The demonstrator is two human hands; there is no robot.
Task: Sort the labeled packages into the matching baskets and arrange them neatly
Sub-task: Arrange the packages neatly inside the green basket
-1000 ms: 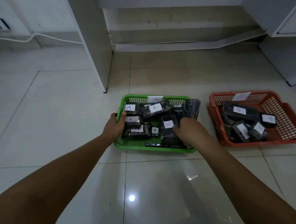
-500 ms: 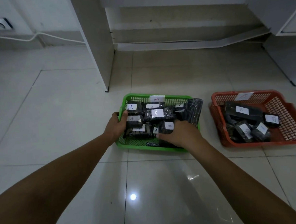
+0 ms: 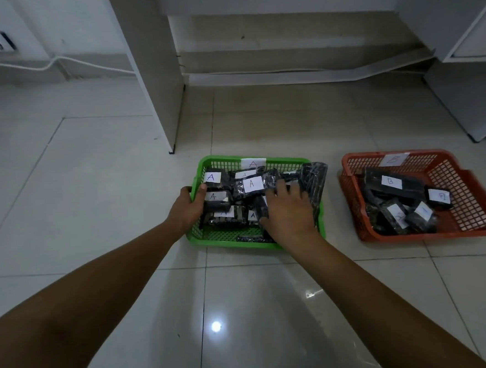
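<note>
With the left hand point(image 3: 187, 207) gripping the green basket point(image 3: 225, 236) rim and the right hand point(image 3: 288, 209) lying flat on its A packages point(image 3: 252, 184), tidying seems underway; next, straightening the package point(image 3: 313, 183) leaning just beyond the right hand.

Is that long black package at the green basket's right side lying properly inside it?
No. The long black package leans tilted over the green basket's right rim, its top end sticking out above the edge.
</note>
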